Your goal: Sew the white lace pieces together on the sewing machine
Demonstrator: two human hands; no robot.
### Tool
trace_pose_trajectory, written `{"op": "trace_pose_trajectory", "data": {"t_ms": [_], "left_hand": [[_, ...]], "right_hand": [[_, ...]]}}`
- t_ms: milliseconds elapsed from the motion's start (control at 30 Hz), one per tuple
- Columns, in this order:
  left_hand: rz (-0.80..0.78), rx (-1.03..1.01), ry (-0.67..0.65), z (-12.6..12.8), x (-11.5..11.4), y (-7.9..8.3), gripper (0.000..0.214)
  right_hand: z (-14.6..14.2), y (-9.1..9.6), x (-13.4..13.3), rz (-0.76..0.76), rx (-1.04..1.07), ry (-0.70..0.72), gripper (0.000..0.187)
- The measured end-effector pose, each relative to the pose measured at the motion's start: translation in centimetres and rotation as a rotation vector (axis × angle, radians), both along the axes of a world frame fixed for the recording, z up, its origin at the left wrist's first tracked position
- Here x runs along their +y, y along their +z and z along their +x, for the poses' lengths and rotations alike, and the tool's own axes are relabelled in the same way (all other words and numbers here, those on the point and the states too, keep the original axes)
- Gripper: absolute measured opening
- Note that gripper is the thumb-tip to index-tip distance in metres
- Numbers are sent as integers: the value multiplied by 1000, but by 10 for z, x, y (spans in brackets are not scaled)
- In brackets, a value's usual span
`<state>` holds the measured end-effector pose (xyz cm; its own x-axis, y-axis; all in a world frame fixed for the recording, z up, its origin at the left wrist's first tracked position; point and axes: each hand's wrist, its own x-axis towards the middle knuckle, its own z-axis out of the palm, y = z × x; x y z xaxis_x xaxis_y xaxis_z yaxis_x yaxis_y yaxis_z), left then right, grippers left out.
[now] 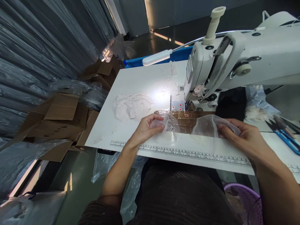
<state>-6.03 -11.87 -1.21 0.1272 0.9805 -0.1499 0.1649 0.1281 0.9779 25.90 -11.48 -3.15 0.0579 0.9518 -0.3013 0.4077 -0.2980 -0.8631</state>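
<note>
A sheer white piece of fabric [206, 124] stretches between my two hands over the front of the sewing table. My left hand [150, 126] pinches its left end between thumb and fingers. At the other end, my right hand [236, 131] grips the same fabric, thumb on top. Beneath it a brown taped strip [187, 120] lies on the table in front of the needle area. The white sewing machine [211, 68] stands just behind, its presser foot [187, 105] close above the metal plate. White lace pieces [133, 107] lie to the left of my left hand.
A lamp [158, 57] lights the table [105, 125], which has a printed ruler [187, 153] along its front edge. Blue-handled scissors [284, 139] and black cloth [231, 104] lie at right. Open cardboard boxes [61, 117] stand left; a purple basket [245, 200] is below right.
</note>
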Motion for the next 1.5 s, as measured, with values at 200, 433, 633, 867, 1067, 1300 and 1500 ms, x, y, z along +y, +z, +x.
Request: {"op": "trace_pose_trajectory", "data": {"t_ms": [200, 433, 633, 867, 1067, 1300, 1500], "left_hand": [[-60, -12, -25, -1, -1, 2, 31], [-36, 24, -36, -2, -1, -1, 36], [216, 263, 23, -1, 1, -8, 29], [666, 371, 116, 36, -11, 2, 17], [175, -285, -113, 80, -11, 4, 34], [-188, -387, -256, 91, -22, 1, 48], [482, 371, -125, 66, -32, 1, 38]], "right_hand": [[-4, 6, -1, 23, 27, 9, 48], [-2, -1, -1, 125, 77, 40, 40], [-1, -8, 1, 159, 209, 34, 39], [-6, 5, -4, 181, 547, 32, 23], [-26, 25, -12, 80, 812, 123, 19], [-31, 14, -21, 63, 678, 129, 25], [1, 8, -21, 448, -102, 39, 41]]}}
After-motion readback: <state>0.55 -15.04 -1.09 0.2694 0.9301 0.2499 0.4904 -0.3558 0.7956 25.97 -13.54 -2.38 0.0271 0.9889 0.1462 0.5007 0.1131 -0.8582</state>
